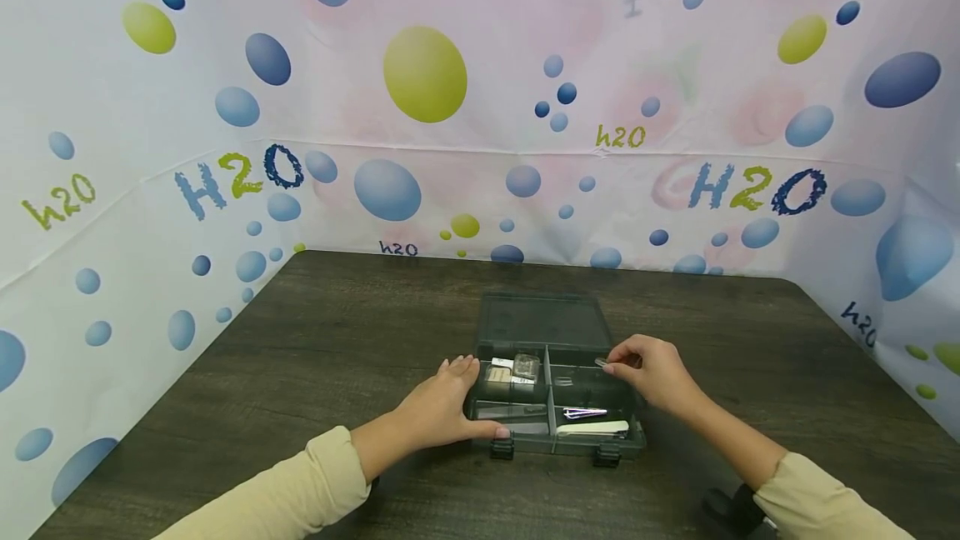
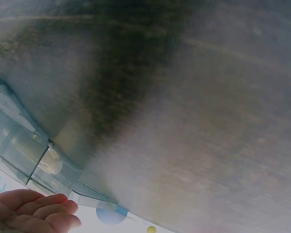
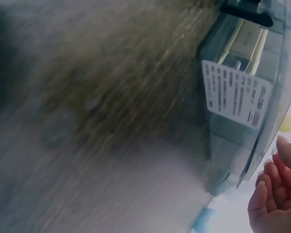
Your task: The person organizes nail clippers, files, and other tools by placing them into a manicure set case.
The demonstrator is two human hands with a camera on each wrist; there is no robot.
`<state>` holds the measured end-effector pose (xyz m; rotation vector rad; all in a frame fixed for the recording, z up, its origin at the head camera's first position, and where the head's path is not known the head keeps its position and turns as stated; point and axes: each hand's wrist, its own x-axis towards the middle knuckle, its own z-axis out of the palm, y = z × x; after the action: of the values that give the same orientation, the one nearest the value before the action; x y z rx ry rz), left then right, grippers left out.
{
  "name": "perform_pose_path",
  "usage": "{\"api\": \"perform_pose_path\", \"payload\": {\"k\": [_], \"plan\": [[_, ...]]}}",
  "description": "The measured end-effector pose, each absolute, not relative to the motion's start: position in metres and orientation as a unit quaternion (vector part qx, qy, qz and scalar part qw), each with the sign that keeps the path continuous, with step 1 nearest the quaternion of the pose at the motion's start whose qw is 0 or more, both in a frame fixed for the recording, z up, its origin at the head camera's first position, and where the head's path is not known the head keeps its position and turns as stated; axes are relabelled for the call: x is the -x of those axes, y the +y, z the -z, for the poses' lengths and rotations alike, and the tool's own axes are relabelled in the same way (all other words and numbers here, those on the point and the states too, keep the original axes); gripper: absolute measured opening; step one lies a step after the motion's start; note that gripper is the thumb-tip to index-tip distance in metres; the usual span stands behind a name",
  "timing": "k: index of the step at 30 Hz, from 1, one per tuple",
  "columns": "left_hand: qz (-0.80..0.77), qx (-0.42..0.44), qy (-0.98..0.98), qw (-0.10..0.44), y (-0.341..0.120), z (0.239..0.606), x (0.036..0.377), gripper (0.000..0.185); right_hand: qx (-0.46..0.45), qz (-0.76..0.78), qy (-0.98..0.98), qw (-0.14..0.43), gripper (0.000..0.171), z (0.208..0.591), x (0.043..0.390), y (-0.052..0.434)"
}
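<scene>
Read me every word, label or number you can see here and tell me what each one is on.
"H2O": large, on the printed backdrop, also at top centre and at right.
"h2o": small, on the same backdrop, at left, centre and low near the table.
White label on the side of the clear compartment box: rows of print, too blurred to read.
Items inside the box: no readable text.

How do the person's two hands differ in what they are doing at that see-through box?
The left hand lies with straight fingers against the left side of the box, holding nothing. The right hand has curled fingers and pinches a small clear item above the box's back right compartment. The left hand sits low on the table; the right is raised over the box rim. Both come from cream sleeves.
</scene>
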<state>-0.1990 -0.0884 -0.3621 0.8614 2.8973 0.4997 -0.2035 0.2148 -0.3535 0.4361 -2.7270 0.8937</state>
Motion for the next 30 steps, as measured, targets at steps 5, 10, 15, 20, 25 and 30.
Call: {"api": "perform_pose_path", "payload": {"k": [5,10,15,20,25,30], "plan": [[-0.165,-0.282,0.945,0.036,-0.088,0.362,0.198,0.098,-0.164,-0.301,-0.933,0.107,0.004,0.356,0.209,0.209],[-0.167,-0.283,0.944,0.034,-0.088,0.363,0.198,0.098,-0.178,-0.29,-0.935,0.102,0.004,0.359,0.211,0.203],[-0.171,-0.281,0.944,0.036,-0.087,0.364,0.198,0.098,-0.18,-0.281,-0.937,0.101,0.004,0.36,0.212,0.2],[-0.172,-0.278,0.944,0.039,-0.086,0.363,0.198,0.098,-0.176,-0.274,-0.94,0.1,0.004,0.36,0.211,0.201],[-0.172,-0.278,0.944,0.038,-0.086,0.363,0.197,0.098,-0.176,-0.272,-0.938,0.122,0.003,0.361,0.21,0.203],[-0.172,-0.276,0.945,0.037,-0.087,0.364,0.197,0.098,-0.178,-0.272,-0.93,0.171,0.005,0.36,0.208,0.206]]}}
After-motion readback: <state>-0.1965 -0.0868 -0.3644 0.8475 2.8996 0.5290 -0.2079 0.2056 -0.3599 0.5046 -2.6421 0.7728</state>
